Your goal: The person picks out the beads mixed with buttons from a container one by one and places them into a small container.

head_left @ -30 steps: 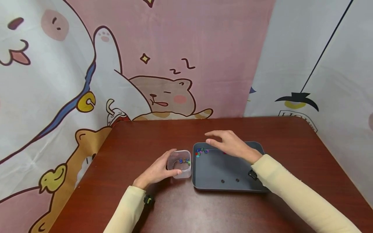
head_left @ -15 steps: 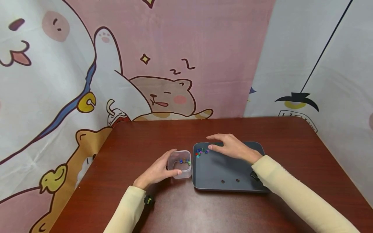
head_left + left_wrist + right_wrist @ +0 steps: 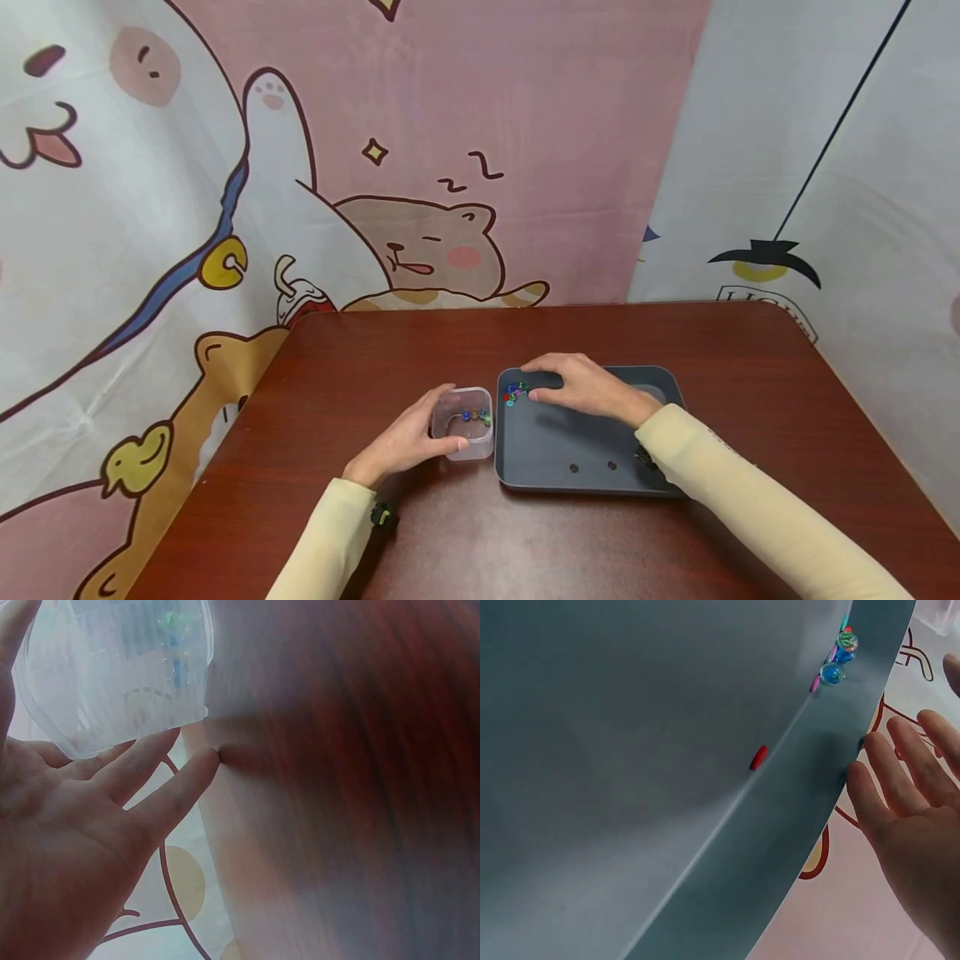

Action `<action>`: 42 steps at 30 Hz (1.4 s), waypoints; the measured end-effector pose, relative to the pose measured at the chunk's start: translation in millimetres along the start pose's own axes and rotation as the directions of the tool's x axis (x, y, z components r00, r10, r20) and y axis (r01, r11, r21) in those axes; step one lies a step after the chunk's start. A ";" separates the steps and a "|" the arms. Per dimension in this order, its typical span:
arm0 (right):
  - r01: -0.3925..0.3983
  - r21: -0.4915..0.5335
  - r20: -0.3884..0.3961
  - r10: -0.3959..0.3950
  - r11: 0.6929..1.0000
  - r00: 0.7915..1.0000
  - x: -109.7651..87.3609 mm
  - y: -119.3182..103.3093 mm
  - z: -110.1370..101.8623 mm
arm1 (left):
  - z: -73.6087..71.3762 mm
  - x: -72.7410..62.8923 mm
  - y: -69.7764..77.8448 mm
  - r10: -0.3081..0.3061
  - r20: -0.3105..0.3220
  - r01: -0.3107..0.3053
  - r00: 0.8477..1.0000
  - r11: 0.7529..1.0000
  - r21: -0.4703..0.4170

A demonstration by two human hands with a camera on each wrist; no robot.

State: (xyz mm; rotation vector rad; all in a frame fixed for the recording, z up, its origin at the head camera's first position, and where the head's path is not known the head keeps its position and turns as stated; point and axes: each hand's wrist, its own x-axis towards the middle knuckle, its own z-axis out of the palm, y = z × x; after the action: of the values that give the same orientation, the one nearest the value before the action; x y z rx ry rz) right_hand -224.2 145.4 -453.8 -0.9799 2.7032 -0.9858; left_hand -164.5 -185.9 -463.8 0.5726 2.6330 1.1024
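Observation:
A clear plastic box (image 3: 474, 451) stands on the table with several marbles (image 3: 474, 415) inside. My left hand (image 3: 405, 435) holds it, thumb on the near side and fingers round the far side; the left wrist view shows fingers (image 3: 154, 761) along its wall. Just right of the box lies a grey tray (image 3: 555, 437). Over its far edge hovers my right hand (image 3: 588, 387), fingers extended and holding nothing. Close to its fingertips, marbles (image 3: 832, 673) and small coloured pieces cluster in the tray's far left corner. A red piece (image 3: 759, 758) lies apart along the tray's edge.
Two small dark round pieces (image 3: 574, 468) lie near the tray's front side. The tray's raised rim (image 3: 592, 492) surrounds them. Behind the brown table (image 3: 420, 342) hangs a cartoon-printed cloth (image 3: 570, 167).
My right hand has shifted left and down over the tray, closer to the corner cluster. The left hand and the plastic box have stayed in place.

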 end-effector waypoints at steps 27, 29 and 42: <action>0.005 -0.080 0.021 -0.004 0.997 1.000 6.4 8.7 16.6 | 2.6 -0.8 -2.3 -0.016 -0.005 0.016 1.000 1.000 -0.001; 0.011 -0.087 0.015 -0.009 0.996 1.000 7.5 10.0 17.1 | 2.3 -0.6 -2.0 -0.016 -0.004 0.016 1.000 1.000 0.001; 0.024 -0.103 0.022 -0.022 0.994 1.000 9.8 9.8 20.1 | 1.7 0.2 -0.4 -0.010 -0.005 0.010 1.000 1.000 0.018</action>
State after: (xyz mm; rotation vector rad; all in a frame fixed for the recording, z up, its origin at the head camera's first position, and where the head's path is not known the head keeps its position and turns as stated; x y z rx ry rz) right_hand -231.2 134.3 -474.4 -1.0347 2.7564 -0.8422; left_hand -164.2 -185.0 -465.2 0.5603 2.6493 1.0802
